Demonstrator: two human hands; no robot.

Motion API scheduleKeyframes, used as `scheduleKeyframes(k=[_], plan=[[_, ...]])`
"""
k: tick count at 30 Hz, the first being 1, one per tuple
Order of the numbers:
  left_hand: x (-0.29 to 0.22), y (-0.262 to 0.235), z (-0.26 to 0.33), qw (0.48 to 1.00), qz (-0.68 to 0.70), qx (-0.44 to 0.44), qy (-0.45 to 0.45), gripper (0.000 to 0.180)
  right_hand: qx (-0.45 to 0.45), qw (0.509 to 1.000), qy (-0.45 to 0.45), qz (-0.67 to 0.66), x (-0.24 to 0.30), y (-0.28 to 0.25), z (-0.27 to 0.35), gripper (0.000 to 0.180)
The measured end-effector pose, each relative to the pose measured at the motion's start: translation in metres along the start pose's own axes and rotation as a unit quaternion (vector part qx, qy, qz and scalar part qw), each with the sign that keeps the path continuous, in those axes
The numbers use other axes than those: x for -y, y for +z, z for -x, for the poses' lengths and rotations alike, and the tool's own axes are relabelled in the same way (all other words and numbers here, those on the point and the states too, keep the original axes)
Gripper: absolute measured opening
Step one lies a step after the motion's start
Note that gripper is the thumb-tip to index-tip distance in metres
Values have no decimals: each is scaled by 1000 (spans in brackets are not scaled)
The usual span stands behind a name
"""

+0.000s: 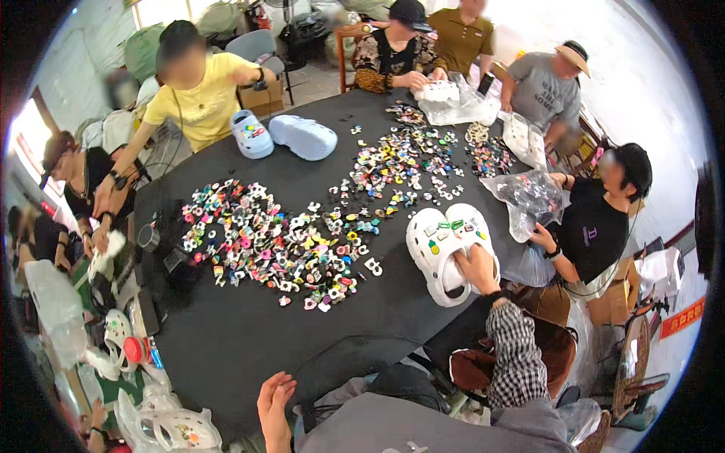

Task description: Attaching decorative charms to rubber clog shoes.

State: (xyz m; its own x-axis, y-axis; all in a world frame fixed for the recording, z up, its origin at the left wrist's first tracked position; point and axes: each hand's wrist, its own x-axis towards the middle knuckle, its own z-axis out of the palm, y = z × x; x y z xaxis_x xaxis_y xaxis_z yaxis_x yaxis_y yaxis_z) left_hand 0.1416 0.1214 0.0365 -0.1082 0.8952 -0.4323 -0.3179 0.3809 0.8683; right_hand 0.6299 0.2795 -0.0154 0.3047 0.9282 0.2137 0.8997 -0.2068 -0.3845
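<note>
On the near right of the black table stands a pair of white clogs (432, 260) with green, yellow and pale charms on the toes. My right hand (476, 269), below a black-and-white checked sleeve, grips the right clog at its foot opening. Its fingertips are partly hidden inside the shoe. Down at the table's near edge, my left hand (276, 404) is raised with its fingers stretched out, holding nothing. Left of the clogs spreads a large heap of small colourful shoe charms (279, 241).
Another charm pile (400, 162) lies farther back. Two light-blue clogs (303, 137) stand at the far edge. On the right, a person holds a clear plastic bag (526, 198). Several people work around the table. More white clogs (185, 430) lie at lower left.
</note>
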Motion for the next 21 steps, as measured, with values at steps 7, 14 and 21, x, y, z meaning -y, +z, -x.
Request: scheduleKeyframes(k=[7, 14, 21], plan=[[4, -29, -13, 999, -35, -22, 12, 30, 36, 996, -80, -20, 146, -12, 16, 37], [20, -88, -2, 997, 44, -20, 56, 31, 134, 899, -273, -316, 329, -2, 47, 18], [35, -150, 42, 976, 135, -155, 70, 31, 489, 766, -335, -248, 475, 128, 123, 41]])
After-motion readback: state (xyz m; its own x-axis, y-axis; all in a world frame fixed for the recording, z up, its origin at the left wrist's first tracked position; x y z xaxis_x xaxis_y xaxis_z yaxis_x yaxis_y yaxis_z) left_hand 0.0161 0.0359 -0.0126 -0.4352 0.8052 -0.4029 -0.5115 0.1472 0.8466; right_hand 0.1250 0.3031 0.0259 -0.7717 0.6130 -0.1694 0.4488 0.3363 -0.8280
